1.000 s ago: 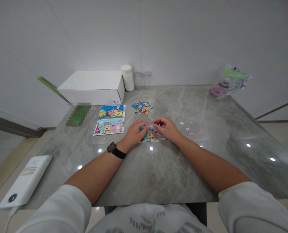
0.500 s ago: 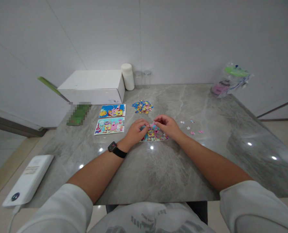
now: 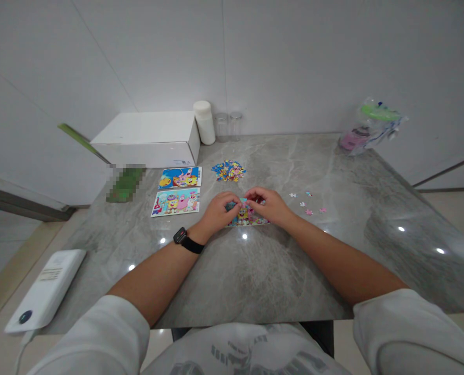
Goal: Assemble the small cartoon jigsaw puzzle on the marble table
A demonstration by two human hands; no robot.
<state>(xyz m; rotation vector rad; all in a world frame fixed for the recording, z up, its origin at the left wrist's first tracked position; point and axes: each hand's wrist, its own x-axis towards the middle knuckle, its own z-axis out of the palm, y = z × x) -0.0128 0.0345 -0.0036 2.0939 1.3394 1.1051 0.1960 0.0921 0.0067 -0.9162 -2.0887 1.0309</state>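
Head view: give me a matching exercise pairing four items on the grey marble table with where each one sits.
Things:
1. white cardboard box
2. heap of colourful puzzle pieces
3. clear plastic bag with green and pink contents
4. white flat device with a cable

Places:
A. far right corner
B. near left edge
C. far left, by the wall
D. middle, beyond both hands

Pairs: 1-C, 2-D, 3-A, 4-B

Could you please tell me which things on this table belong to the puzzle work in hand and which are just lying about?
In use:
- left hand and right hand, both on the part-built puzzle
- heap of loose pieces
- scattered pieces
- two finished pictures

Lying about:
- white box
- white bottle
- two glass jars
- plastic bag
- white device
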